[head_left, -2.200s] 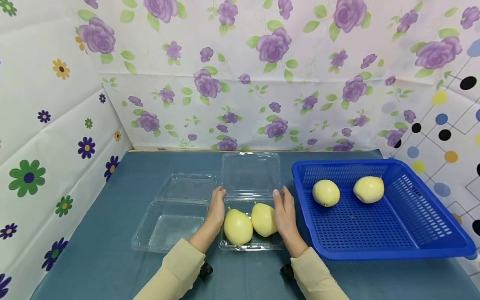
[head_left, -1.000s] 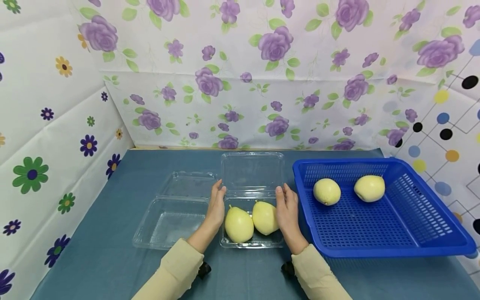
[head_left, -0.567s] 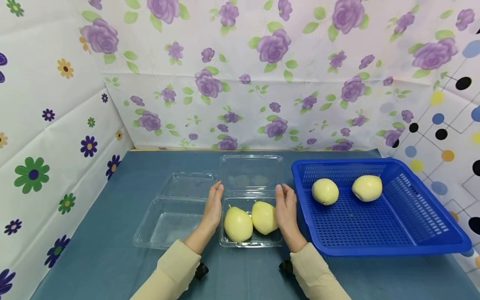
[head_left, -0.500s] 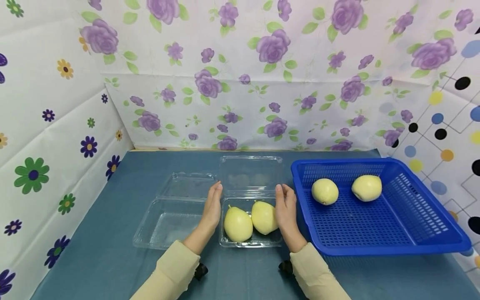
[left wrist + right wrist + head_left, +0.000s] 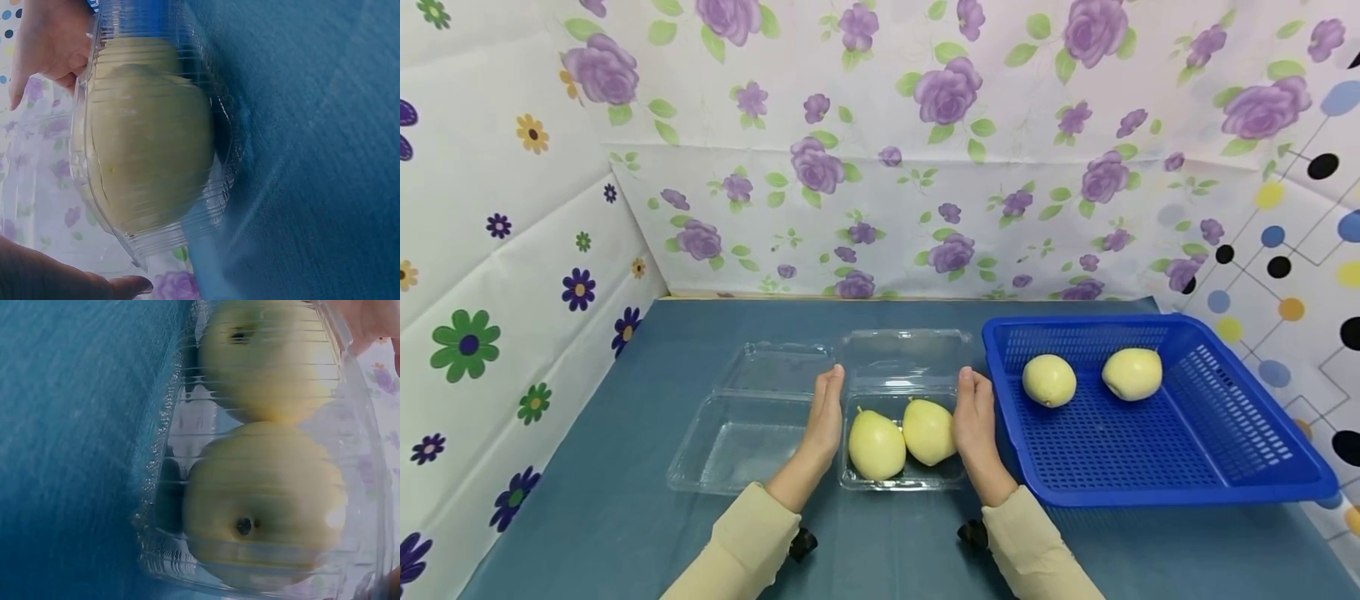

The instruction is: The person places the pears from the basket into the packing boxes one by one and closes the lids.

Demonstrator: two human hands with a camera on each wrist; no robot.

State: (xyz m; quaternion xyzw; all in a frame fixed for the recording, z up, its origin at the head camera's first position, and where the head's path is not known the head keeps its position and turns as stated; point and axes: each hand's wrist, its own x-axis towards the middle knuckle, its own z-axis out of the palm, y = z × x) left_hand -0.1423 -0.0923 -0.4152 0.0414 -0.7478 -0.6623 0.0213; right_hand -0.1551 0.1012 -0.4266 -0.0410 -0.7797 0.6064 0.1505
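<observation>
Two pale yellow pears sit side by side in a clear plastic clamshell box. Its hinged lid stands raised behind them. My left hand is at the box's left side, fingers straight and pointing away from me. At the right side, my right hand lies close to the right-hand pear, thumb up. Whether the fingertips touch the lid is hard to tell. In the left wrist view, the left thumb is beside the box corner; the pears show through the ribbed wall in the right wrist view.
A second clear clamshell box lies open to the left, its lid folded back. On the right, a blue plastic basket holds two more pears. A blue-green cloth covers the table, with patterned sheets around it.
The lid's far edge has come lower in the view and nearer the pears, so the lid looks shorter. My left hand has shifted slightly left; the pears stay in the box.
</observation>
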